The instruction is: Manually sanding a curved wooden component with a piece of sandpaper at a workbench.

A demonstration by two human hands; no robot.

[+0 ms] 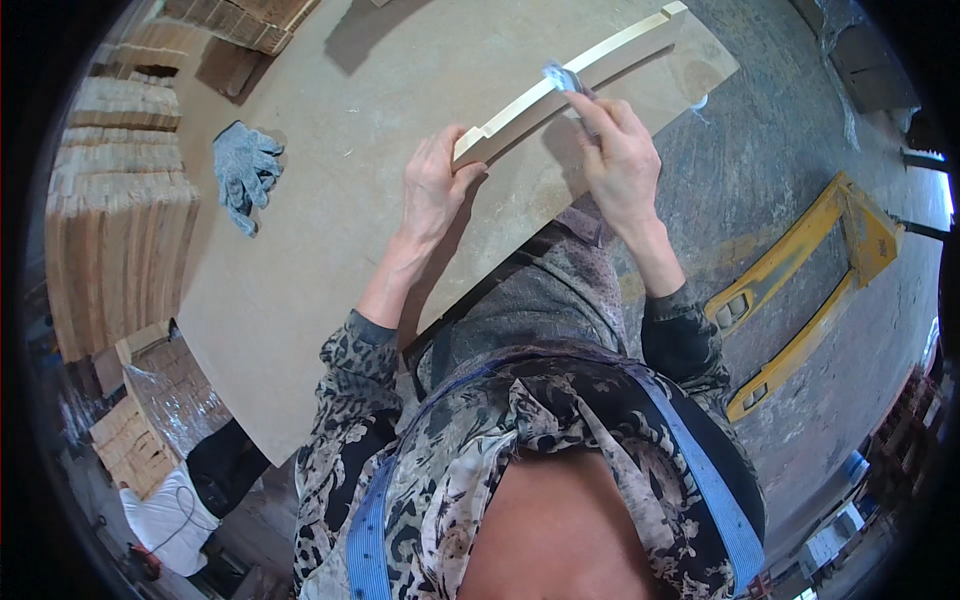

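Observation:
A long, slightly curved light wooden slat [610, 55] with notched ends stands on edge over a pale brown tabletop [350, 140]. My left hand [432, 190] is closed around its near end, with the thumb on the side towards me. My right hand [625, 160] is closed on a small silvery-blue hand tool [562, 78], whose exact kind is blurred. The tool's head touches or sits just over the slat's upper edge, near its middle. To the left of my left hand lies a grey knitted work glove [245, 172].
Stacks of wooden pieces [120, 230] rise along the left side, with another stack [235, 22] at the far left. A yellow pallet jack [790, 260] stands on the floor at right. A person in a white top [170, 525] is at lower left.

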